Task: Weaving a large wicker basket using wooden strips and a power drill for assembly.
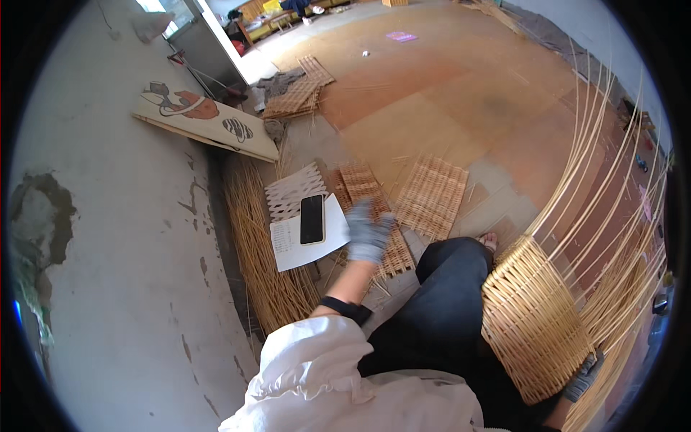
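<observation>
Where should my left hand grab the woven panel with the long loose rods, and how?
Probably by the left edge of the woven panel, coming from the left, pinching front and back. That edge is closely woven and faces your left hand, while long loose rods spread from the upper-right side and your right hand is at the lower-right corner.

the wicker panel at my right hand is ribbed and rough, with a slight sheen. my gloves look like matt cloth, my sleeve thin, crinkled cloth. the phone has a smooth, glossy face; the sheet is matt paper, the wall rough, flaking plaster.
</observation>
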Demonstrator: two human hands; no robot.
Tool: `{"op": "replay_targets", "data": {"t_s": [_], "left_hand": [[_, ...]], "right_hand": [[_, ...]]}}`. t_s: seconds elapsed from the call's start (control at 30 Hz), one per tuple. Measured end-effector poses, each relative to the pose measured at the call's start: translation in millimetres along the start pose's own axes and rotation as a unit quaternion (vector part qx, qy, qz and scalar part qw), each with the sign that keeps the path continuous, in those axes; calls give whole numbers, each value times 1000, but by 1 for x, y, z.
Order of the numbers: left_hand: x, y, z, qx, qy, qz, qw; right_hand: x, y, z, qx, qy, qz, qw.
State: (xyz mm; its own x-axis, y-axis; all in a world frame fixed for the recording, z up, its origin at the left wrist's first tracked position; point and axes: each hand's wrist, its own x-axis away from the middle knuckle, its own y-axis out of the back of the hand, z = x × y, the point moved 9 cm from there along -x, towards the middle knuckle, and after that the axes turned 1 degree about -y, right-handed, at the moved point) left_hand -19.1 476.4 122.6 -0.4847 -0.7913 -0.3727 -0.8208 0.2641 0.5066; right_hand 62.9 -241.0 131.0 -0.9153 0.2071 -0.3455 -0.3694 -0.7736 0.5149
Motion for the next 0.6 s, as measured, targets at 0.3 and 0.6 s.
{"op": "replay_targets", "data": {"t_s": [0.3, 0.6], "left_hand": [[-31, 54, 220, -345, 346, 69, 870], [-54, 50, 215, -368, 365, 73, 852]], "right_hand": [[-2, 5, 7, 32, -21, 8, 999], [-8, 12, -6, 58, -19, 12, 998]]}}
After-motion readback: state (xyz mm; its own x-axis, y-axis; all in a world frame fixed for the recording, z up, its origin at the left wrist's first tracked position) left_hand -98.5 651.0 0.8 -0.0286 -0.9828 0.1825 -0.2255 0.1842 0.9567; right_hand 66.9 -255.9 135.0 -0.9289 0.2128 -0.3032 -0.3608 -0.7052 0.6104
